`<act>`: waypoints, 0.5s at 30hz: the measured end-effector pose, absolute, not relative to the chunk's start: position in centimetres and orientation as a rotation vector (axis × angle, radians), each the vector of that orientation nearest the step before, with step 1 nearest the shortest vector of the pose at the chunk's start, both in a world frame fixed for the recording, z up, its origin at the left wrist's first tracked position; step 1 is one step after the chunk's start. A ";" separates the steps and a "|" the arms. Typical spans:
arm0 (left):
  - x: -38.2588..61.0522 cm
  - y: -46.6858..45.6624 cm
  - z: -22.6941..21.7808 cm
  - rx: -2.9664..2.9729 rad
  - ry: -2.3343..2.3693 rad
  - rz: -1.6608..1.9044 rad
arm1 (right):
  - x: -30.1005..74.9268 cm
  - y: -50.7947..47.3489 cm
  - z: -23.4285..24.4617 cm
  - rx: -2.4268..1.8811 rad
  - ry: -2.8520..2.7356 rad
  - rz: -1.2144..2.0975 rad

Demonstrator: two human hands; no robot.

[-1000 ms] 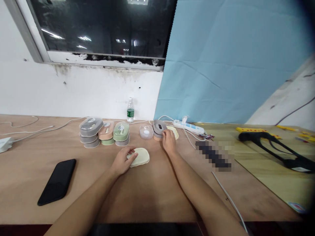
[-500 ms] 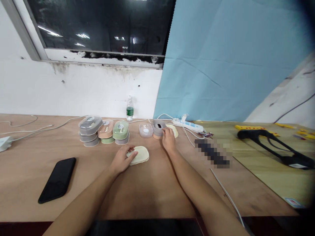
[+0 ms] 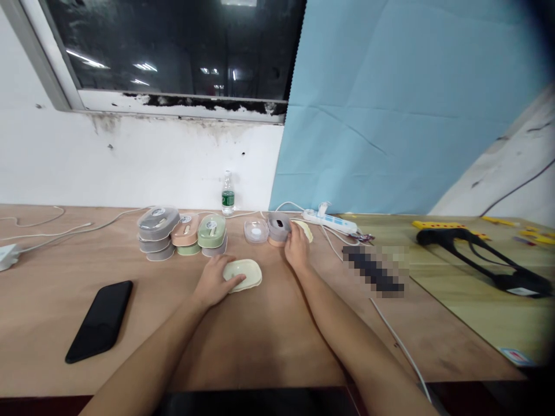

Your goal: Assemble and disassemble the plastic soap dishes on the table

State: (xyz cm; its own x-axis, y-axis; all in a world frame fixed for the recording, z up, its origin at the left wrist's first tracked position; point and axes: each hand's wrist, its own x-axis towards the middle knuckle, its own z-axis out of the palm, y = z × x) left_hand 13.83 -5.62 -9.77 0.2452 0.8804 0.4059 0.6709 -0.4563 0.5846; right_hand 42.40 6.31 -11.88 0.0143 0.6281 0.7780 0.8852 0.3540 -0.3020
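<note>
On the table, my left hand [image 3: 217, 281] grips the left side of a cream oval dish or lid [image 3: 243, 274], its thumb lying over the near part. Farther off to the right, my right hand [image 3: 298, 245] reaches forward with its fingers extended. The fingertips are between a grey container [image 3: 278, 224] and a second cream flat piece [image 3: 307, 229], which they partly cover; whether they touch either is hard to see. The grey container rests on a peach-coloured one. Beside it sits a clear shallow lid or box [image 3: 256, 231] with a white round label.
Stacked lidded soap-box-like containers, grey [image 3: 158, 224], peach [image 3: 185, 230] and green [image 3: 211, 230], stand at left. A water bottle [image 3: 228, 195] is by the wall. Around are a black phone [image 3: 99, 321], a white power strip [image 3: 330, 221], cables and a black strap [image 3: 485, 260].
My right fingers have shifted slightly right, from the front of the grey container toward the cream piece behind. My left thumb has moved slightly on the cream dish or lid.
</note>
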 end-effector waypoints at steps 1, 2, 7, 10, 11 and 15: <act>13.8 -5.5 -10.0 2.247 1.453 0.963 | 42.4 6.3 -11.9 -1.362 -1.700 -0.349; 13.7 -5.5 -10.3 2.263 1.466 0.897 | 42.4 6.3 -11.9 -1.362 -1.703 -0.346; 13.7 -5.4 -11.1 2.341 1.449 0.734 | 42.0 5.7 -11.3 -1.358 -1.646 -0.364; 13.9 -5.6 -10.7 2.338 1.415 0.820 | 41.4 4.9 -10.9 -1.297 -1.636 -0.405; 13.9 -5.6 -10.5 2.324 1.405 0.866 | 41.1 4.7 -10.9 -1.253 -1.667 -0.416; 13.9 -5.7 -9.8 2.110 1.425 1.091 | 39.2 3.7 -11.1 -0.993 -1.853 -0.442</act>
State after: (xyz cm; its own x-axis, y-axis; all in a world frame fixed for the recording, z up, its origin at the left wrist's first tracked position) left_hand 13.86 -5.73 -9.85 0.1894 0.8999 0.3929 0.6138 -0.4208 0.6680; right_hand 39.22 3.68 -11.06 -0.2154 0.4438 0.8699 0.7887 0.6043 -0.1130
